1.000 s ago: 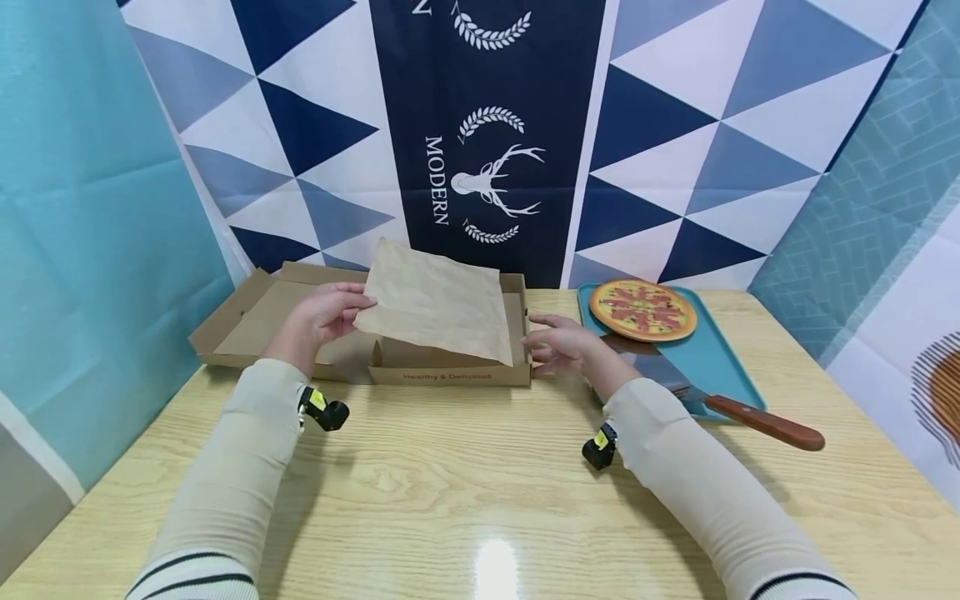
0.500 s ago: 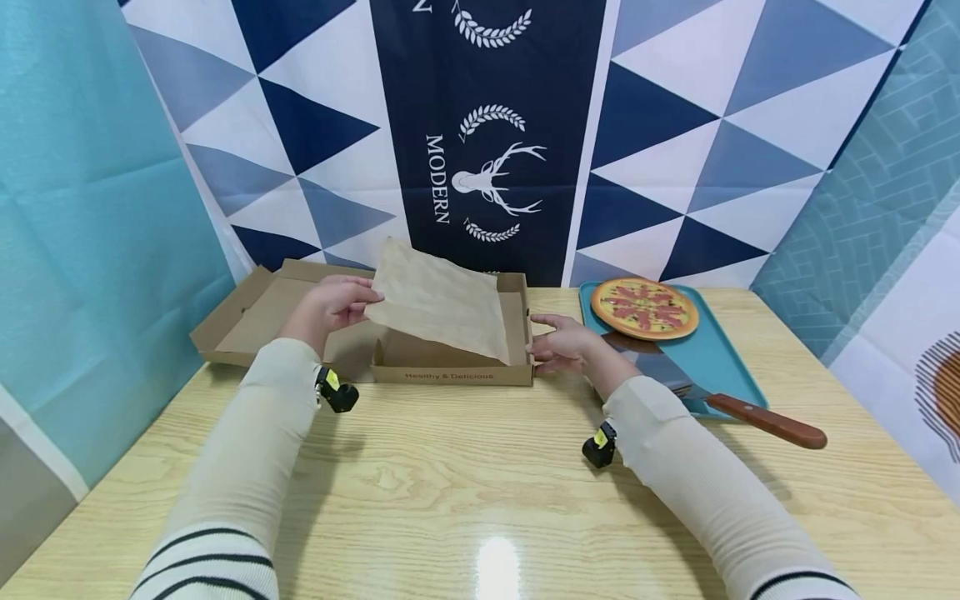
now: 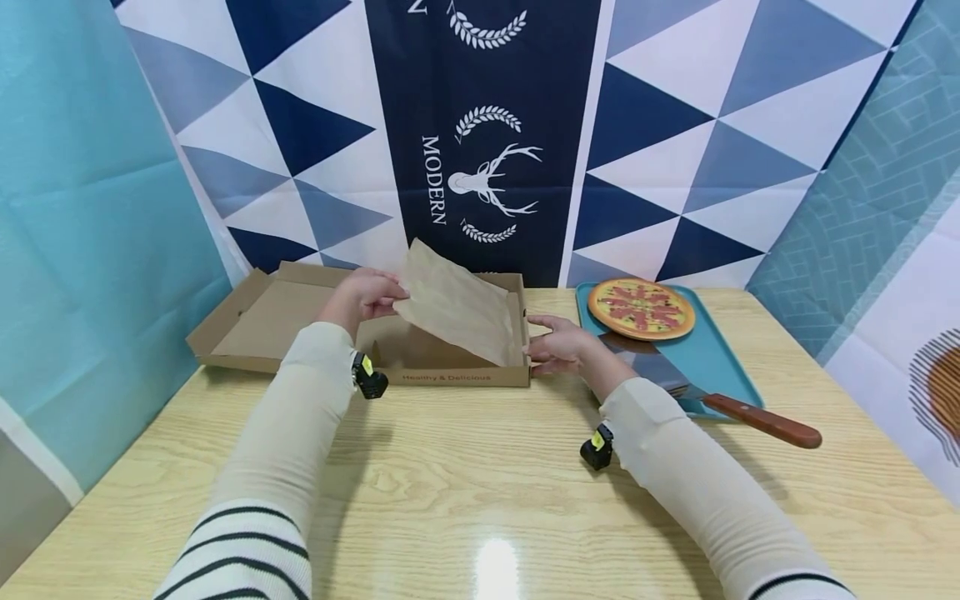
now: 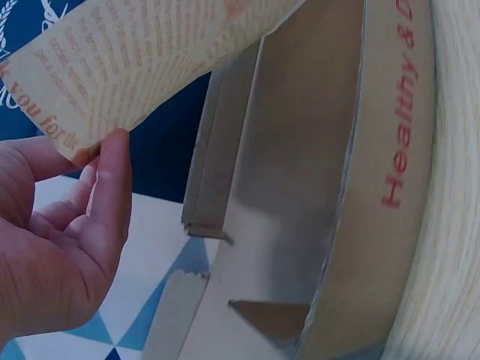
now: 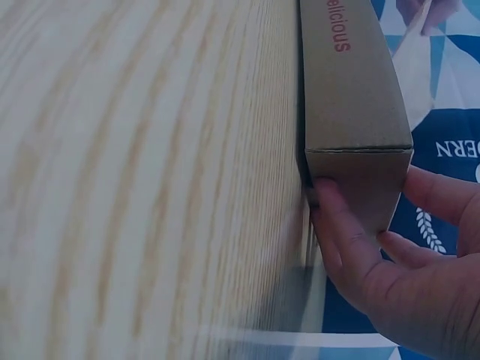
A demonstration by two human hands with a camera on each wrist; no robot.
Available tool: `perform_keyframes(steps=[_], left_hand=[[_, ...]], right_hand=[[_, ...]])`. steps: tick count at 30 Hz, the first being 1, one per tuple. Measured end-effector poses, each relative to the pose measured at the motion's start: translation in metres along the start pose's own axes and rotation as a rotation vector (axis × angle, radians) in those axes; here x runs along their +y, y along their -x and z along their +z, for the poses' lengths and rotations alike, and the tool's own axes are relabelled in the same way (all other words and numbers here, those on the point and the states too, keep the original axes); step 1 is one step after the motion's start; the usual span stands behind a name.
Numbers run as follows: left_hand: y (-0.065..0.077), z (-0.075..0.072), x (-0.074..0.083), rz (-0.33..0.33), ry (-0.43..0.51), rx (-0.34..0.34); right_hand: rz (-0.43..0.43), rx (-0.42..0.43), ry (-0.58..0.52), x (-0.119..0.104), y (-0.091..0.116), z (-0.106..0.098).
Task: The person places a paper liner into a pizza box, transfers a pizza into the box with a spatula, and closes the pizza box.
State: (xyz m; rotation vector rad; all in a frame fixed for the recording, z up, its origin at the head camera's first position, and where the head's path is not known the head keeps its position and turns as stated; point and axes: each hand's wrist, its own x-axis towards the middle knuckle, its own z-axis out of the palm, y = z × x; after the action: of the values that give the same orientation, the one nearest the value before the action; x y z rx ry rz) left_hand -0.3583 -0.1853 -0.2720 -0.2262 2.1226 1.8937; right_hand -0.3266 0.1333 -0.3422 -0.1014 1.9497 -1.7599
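Note:
My left hand pinches a corner of a tan sheet of food wrapping paper between thumb and fingers. The paper slants down over the open cardboard pizza box, its right part inside the box. Red print shows on the paper's underside in the left wrist view. At the box's right end, my right hand holds the side wall. Close up in the right wrist view, fingertips rest on the outside of that wall and at its upper edge.
The box lid lies folded open to the left. On the right, a blue tray carries a pizza and a pizza server whose brown handle sticks out past the tray. A patterned cloth hangs behind the table.
My left hand has moved to the right with the paper's corner, so the paper stands steeper and further over the box. The right hand has stayed at the box's right end.

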Motion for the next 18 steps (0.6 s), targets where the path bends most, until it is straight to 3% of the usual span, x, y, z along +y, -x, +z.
perform_keyframes(steps=[9,14,18], left_hand=[[-0.002,0.016,-0.002,-0.014,-0.036,0.099],[-0.009,0.016,-0.009,0.015,-0.21,0.176],[-0.01,0.016,-0.011,0.015,-0.339,0.185]], right_hand=[[0.003,0.022,0.05,-0.003,0.001,0.003],[0.006,0.022,0.056,-0.002,0.002,0.003],[-0.003,0.015,0.052,-0.001,0.003,0.003]])
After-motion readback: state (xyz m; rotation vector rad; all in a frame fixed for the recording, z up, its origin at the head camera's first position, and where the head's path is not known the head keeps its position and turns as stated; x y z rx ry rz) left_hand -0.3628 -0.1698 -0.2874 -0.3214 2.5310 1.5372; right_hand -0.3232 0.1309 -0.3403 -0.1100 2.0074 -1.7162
